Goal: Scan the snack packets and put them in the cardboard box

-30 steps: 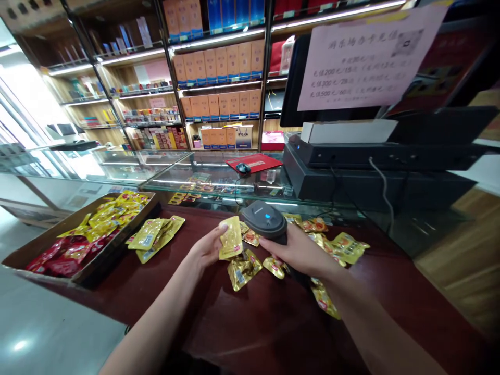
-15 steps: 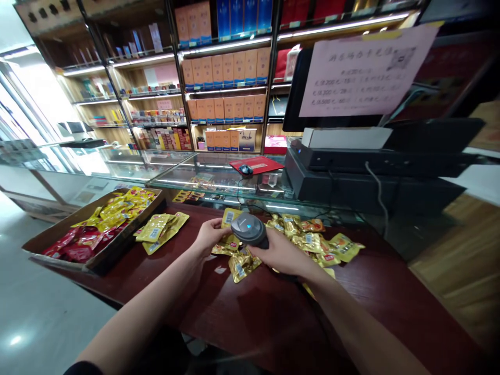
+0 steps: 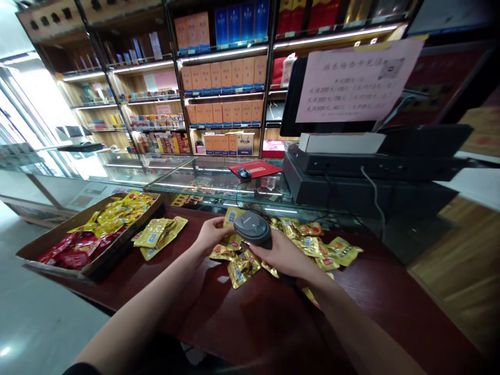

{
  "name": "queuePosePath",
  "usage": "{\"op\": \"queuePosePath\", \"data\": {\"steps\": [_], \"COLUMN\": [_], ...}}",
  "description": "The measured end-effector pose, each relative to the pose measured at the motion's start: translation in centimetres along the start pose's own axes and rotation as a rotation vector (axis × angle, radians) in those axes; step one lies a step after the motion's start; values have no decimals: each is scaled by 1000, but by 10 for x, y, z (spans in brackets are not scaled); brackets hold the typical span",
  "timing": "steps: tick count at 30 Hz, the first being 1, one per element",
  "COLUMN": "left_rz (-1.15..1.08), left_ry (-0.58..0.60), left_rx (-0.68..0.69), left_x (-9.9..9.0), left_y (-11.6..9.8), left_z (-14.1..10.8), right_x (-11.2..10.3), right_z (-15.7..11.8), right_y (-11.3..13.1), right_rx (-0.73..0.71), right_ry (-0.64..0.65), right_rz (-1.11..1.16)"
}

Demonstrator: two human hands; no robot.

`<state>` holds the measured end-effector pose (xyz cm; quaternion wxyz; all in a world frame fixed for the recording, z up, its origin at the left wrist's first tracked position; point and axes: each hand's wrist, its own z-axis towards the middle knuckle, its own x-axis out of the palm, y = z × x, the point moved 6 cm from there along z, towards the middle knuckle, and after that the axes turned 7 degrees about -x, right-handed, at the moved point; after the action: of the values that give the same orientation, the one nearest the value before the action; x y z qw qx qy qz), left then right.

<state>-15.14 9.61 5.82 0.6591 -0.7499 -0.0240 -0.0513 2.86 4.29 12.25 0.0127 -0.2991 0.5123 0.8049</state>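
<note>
A grey and black handheld scanner (image 3: pixel 252 228) is gripped in my right hand (image 3: pixel 287 253), its head tilted over the packets. My left hand (image 3: pixel 212 235) pinches the left edge of a yellow packet (image 3: pixel 232 216) with a barcode on it; the scanner head hides part of that packet. Just below lie gold foil packets (image 3: pixel 241 270) on the dark red table (image 3: pixel 203 312). More gold and yellow packets (image 3: pixel 308 244) are scattered beyond and to the right of my right hand. A small pile of yellow packets (image 3: pixel 158 234) rests left of my left hand.
An open cardboard box (image 3: pixel 91 271) of yellow and red packets stands at the left. Behind the table is a glass counter (image 3: pixel 175 179) with a mouse (image 3: pixel 244 173) on a red mat (image 3: pixel 265 167). A monitor (image 3: pixel 291 104) and black machine (image 3: pixel 324 190) stand at the right.
The blue light on the scanner no longer shows. Both hands keep their holds, and the view has shifted slightly.
</note>
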Motion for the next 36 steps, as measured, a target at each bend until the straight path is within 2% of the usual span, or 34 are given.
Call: {"op": "queuePosePath", "data": {"steps": [3,5,7,9,11,12,14,17,23,28,31,36], "left_rz": [56,142,295,537,824,936,1133,1357,1576,1580,1561,1504], "left_ry": [-48,-85,-177,-359,-546,-599,-649,-687,-683,-690,-630,-448], "left_rx": [31,62,110,189,205,208,221,228,137,160,246,395], "left_x": [-19,-46,-85,-130,-172,-189,-212,-229,-230,-211,-180,-101], "left_y": [-5,-13,-25,-41,-54,-58,-61,-53,-27,-27,-29,-23], "left_z": [-3,-6,-13,-23,-36,-41,-48,-52,-46,-41,-34,-22], "right_x": [0,-3,-7,-10,-12,-13,-15,-19,-29,-41,-51,-80], "right_z": [-3,-4,-3,-2,-1,-1,0,1,1,-2,-4,-13], "right_y": [3,3,3,1,-4,-6,-10,-15,-19,-9,-4,0], "right_rx": [130,179,164,138,138,145,161,187,209,206,204,167], "right_ry": [55,46,55,67,77,71,51,18,-39,-89,-111,-161], "right_rz": [119,173,207,227,237,241,243,208,194,248,258,222]}}
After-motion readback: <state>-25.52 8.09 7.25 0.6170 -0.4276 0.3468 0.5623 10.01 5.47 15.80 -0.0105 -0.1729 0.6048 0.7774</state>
